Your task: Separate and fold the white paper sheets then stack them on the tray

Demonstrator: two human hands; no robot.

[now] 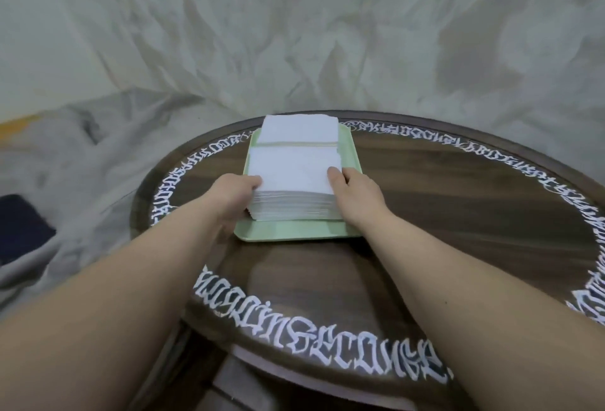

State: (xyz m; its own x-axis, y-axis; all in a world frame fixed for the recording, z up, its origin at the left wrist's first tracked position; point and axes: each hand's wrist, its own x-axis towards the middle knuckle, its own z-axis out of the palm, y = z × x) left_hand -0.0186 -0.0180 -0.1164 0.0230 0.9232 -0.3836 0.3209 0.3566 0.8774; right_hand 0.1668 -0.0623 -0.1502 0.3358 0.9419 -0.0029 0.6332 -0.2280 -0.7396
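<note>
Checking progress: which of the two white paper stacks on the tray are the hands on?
The near stack: left hand and right hand grip its sides. The far stack, at the tray's back, is untouched.

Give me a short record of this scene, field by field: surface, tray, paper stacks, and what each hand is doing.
surface: round dark wooden table with white lettering around its rim
tray: pale green tray, on the table
near stack: white paper sheets, on the tray
far stack: second white stack, behind the first, on the tray
left hand: left hand grips the near stack's left side
right hand: right hand grips its right side
</note>
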